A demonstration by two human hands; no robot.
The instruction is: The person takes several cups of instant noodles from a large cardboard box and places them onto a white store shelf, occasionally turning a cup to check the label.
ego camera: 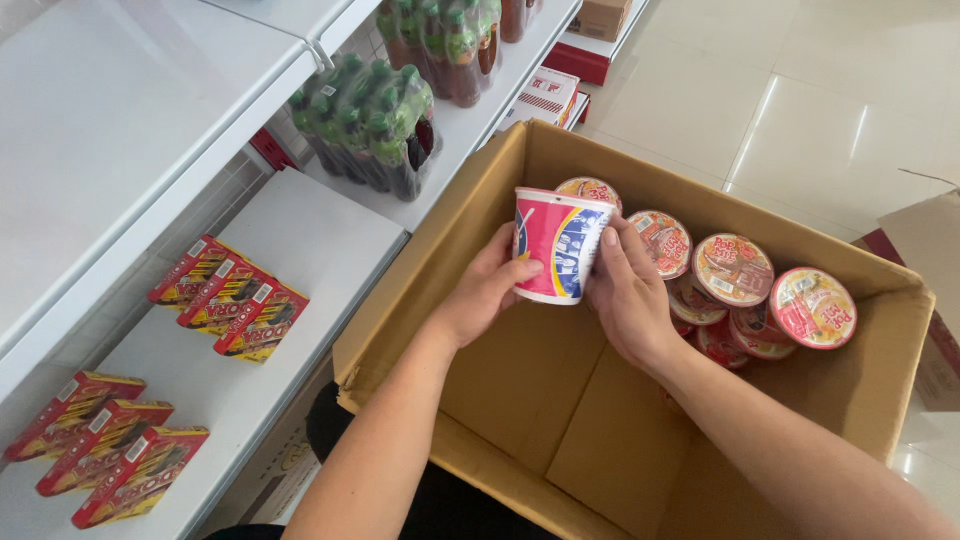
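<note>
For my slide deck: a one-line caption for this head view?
Both hands, left hand and right hand, hold a noodle cup above an open cardboard box.

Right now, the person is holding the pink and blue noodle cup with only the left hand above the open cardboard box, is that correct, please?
Not quite: both hands hold it. In the head view the left hand and the right hand each grip a side of the pink and blue noodle cup. The rest stands: it is above the open cardboard box.
</note>
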